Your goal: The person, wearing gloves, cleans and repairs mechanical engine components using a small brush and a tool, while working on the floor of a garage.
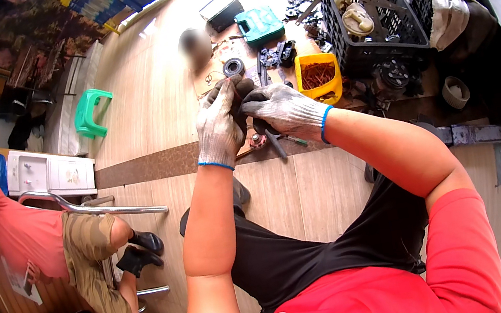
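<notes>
Both my hands wear white work gloves with dark, soiled fingers and blue cuffs. My left hand (216, 127) and my right hand (282, 106) meet in front of me, fingers closed and pressed together. Whatever they hold is hidden by the dark glove fingers. Just beyond them lies a black ring-shaped part (233, 67). Below the hands, on the floor, are a small reddish metal part (257, 141) and a dark tool handle (276, 145). Right of my right hand stands a cut yellow container (336, 84) holding many thin rusty-brown pieces.
A teal case (260, 25) and a black box (222, 13) stand farther off. Black crates (347, 60) with metal parts fill the right. At left are a green stool (91, 113), a metal-framed chair (107, 211) and a seated person in pink (31, 230); another person sits below.
</notes>
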A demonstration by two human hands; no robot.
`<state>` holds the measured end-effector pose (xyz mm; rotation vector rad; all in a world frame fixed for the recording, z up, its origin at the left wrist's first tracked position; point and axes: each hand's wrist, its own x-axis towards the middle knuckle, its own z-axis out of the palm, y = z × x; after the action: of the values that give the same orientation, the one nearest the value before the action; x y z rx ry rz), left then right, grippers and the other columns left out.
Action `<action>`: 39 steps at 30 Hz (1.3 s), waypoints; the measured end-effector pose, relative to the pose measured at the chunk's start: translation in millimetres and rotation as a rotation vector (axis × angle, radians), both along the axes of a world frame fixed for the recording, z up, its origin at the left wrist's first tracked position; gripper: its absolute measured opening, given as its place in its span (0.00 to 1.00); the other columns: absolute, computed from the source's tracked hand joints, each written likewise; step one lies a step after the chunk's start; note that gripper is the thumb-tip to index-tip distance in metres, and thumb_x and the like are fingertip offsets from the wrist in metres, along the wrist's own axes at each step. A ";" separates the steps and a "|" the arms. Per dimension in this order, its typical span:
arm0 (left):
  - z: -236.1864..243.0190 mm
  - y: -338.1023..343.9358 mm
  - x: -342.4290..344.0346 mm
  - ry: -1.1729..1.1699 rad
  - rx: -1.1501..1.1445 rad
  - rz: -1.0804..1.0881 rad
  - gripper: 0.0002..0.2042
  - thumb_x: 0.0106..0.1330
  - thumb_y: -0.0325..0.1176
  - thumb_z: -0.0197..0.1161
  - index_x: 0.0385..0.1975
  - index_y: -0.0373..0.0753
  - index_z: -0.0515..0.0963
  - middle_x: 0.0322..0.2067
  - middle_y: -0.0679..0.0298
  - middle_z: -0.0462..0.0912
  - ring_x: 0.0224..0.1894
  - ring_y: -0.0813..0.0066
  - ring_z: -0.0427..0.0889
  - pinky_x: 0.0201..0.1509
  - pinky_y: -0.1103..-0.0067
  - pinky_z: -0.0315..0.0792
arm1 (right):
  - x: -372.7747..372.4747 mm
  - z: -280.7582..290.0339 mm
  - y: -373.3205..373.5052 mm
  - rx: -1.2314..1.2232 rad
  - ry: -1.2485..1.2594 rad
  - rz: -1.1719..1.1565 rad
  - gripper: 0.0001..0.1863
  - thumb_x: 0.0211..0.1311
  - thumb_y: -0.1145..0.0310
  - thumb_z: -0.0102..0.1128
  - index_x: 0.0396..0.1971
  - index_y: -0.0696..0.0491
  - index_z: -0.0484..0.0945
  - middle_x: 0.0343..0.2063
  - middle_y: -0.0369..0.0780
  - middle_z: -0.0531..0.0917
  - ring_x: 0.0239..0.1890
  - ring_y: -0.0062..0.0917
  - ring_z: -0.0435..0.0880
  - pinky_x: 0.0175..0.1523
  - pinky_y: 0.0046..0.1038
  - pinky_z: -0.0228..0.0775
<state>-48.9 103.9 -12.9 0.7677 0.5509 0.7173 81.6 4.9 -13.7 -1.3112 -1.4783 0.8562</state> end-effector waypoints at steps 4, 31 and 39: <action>-6.3 1.3 0.9 -0.002 -0.041 0.110 0.07 0.72 0.28 0.59 0.43 0.34 0.79 0.38 0.53 0.86 0.38 0.64 0.87 0.42 0.73 0.83 | -1.8 6.5 -0.7 -0.118 0.128 0.005 0.10 0.53 0.77 0.58 0.36 0.56 0.80 0.31 0.46 0.82 0.36 0.38 0.83 0.40 0.34 0.75; -0.3 33.9 -18.7 -0.108 0.078 0.239 0.10 0.74 0.35 0.55 0.40 0.36 0.80 0.36 0.59 0.85 0.40 0.61 0.85 0.42 0.66 0.80 | -2.9 19.8 -10.8 -0.447 0.279 0.122 0.12 0.68 0.67 0.53 0.41 0.55 0.84 0.32 0.40 0.84 0.29 0.16 0.79 0.32 0.23 0.73; -16.1 49.6 -24.1 -0.043 0.169 0.331 0.09 0.73 0.33 0.56 0.40 0.36 0.81 0.37 0.57 0.86 0.41 0.58 0.86 0.48 0.62 0.80 | -5.4 -3.0 -13.4 -0.503 0.778 -0.001 0.10 0.68 0.66 0.58 0.39 0.55 0.83 0.31 0.40 0.86 0.27 0.21 0.84 0.30 0.23 0.77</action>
<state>-73.0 153.5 -29.1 0.8243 0.5903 1.0953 76.2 -8.5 -16.7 -1.1103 -0.6653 1.5833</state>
